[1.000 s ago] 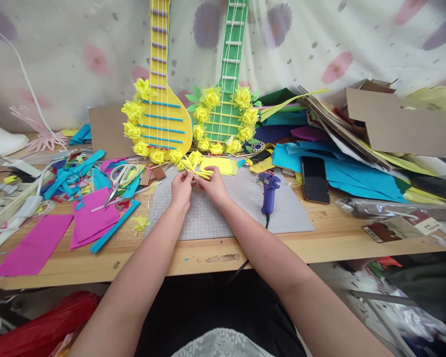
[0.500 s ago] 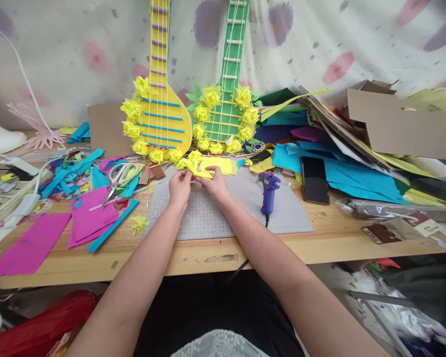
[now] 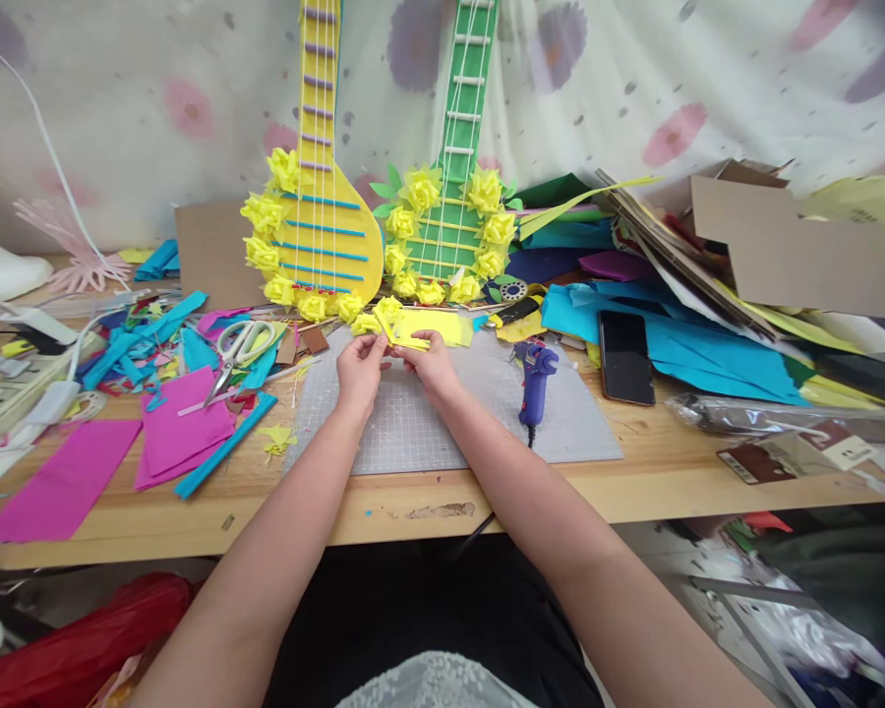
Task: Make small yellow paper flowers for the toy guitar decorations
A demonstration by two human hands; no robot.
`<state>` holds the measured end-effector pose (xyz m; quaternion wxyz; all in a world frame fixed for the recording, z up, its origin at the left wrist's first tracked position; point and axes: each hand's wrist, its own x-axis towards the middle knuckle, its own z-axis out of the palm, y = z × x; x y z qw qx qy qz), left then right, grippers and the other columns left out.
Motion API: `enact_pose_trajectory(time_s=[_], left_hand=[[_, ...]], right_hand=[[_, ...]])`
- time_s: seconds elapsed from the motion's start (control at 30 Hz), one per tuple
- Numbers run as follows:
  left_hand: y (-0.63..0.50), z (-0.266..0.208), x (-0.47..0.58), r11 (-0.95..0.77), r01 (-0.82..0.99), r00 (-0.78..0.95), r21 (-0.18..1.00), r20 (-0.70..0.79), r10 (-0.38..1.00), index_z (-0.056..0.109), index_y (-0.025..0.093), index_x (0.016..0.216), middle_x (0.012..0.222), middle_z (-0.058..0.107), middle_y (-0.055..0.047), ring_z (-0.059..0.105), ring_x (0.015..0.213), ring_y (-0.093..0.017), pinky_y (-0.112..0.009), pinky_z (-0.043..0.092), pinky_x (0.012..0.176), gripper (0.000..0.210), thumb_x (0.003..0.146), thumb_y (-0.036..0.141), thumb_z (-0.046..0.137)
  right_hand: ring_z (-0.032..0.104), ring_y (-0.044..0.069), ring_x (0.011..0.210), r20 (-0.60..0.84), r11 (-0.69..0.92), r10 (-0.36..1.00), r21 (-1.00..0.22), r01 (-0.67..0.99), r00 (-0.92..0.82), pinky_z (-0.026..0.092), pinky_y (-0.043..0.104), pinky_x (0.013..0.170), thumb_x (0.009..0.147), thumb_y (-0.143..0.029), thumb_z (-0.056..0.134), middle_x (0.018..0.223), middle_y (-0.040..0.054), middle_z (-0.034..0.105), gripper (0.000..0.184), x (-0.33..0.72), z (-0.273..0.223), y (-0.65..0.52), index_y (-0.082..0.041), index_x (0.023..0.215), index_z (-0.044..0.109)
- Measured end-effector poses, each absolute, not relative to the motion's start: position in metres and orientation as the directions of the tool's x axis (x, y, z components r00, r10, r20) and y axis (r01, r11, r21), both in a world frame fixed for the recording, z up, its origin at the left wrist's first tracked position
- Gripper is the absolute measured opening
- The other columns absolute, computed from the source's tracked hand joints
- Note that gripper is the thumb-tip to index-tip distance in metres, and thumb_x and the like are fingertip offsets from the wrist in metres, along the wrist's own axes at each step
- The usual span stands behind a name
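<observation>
From my end: left hand [image 3: 358,376] and right hand [image 3: 434,370] meet over the far part of the grey gridded cutting mat [image 3: 405,438], both pinching one folded yellow paper strip [image 3: 407,344]. Left grip: thumb and index finger closed down on its left end. Right grip: thumb and fingers narrowed on its right end; exact finger contact is too small for me to make out. Strip is raised in front of a flat yellow paper sheet [image 3: 439,324], below the yellow lute model [image 3: 328,236] and green lute model [image 3: 449,221], both edged with yellow paper roses. Containers I can see: a clear plastic sleeve [image 3: 752,413] on the right of the desk [image 3: 538,500] with a long greyish item inside, can't identify it, brown-and-white card at its near side; a red bag [image 3: 95,634] low on the left under the desk, contents hidden from me. Blue glue gun [image 3: 534,382] on the right part of the mat, its cord toward the near edge. Black phone [image 3: 625,356] against blue paper sheets [image 3: 693,339]. Silver scissors [image 3: 240,356], pale handles, among paper scraps, blades reaching magenta sheets [image 3: 188,433].
</observation>
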<state>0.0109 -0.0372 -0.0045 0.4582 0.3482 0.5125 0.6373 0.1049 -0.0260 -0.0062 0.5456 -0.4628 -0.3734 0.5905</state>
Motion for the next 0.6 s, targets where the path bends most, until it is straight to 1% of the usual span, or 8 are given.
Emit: enact_pose_trajectory(time_s=[0.17,0.33,0.4,0.5,0.6], left_hand=[[-0.0371,-0.0056,0.0102,-0.086,-0.242,-0.355,0.966,-0.006,0.935,0.057,0.015,0.070,0.064,0.060,0.001,0.056,0.057,-0.009,-0.020,0.043,0.053,0.021,0.060,0.028,0.069],[-0.0350,-0.0062,0.0090,-0.074,-0.272,-0.380,0.959,-0.036,0.924,0.055,0.013,0.067,0.059,0.057,0.002,0.054,0.052,-0.008,-0.020,0.042,0.049,0.021,0.058,0.026,0.069],[-0.0348,-0.0053,0.0087,-0.064,-0.286,-0.376,0.956,-0.050,0.925,0.055,0.013,0.066,0.058,0.057,0.002,0.053,0.051,-0.008,-0.020,0.042,0.049,0.022,0.058,0.026,0.070],[-0.0346,-0.0039,0.0083,-0.043,-0.308,-0.373,0.950,-0.079,0.924,0.055,0.013,0.065,0.057,0.057,0.002,0.053,0.052,-0.008,-0.020,0.042,0.049,0.025,0.056,0.028,0.072],[-0.0346,-0.0033,0.0084,-0.027,-0.325,-0.388,0.946,-0.107,0.915,0.054,0.013,0.063,0.057,0.055,0.002,0.053,0.054,-0.009,-0.020,0.042,0.048,0.028,0.053,0.031,0.074]], right_hand=[[0.040,0.005,0.042,-0.159,-0.160,0.987,-0.933,-0.322,-0.030,0.030,0.018,0.046,0.054,-0.021,0.067,0.053,-0.0094,0.054,0.045,0.1044,-0.0041,-0.0272,-0.022,0.082,0.033],[0.039,0.004,0.040,-0.206,-0.219,0.976,-0.920,-0.324,-0.076,0.030,0.016,0.043,0.056,-0.020,0.068,0.054,-0.0080,0.057,0.045,0.1034,-0.0045,-0.0283,-0.021,0.085,0.033],[0.040,0.003,0.040,-0.219,-0.236,0.972,-0.918,-0.319,-0.087,0.032,0.016,0.043,0.059,-0.019,0.067,0.055,-0.0076,0.058,0.042,0.1039,-0.0046,-0.0284,-0.021,0.087,0.035],[0.046,0.004,0.043,-0.233,-0.255,0.967,-0.912,-0.323,-0.105,0.036,0.016,0.045,0.064,-0.017,0.064,0.057,-0.0067,0.058,0.038,0.1048,-0.0041,-0.0284,-0.020,0.090,0.037],[0.050,0.005,0.045,-0.227,-0.237,0.971,-0.911,-0.338,-0.072,0.042,0.018,0.047,0.064,-0.013,0.063,0.058,-0.0077,0.056,0.038,0.1046,-0.0039,-0.0281,-0.020,0.090,0.036]])
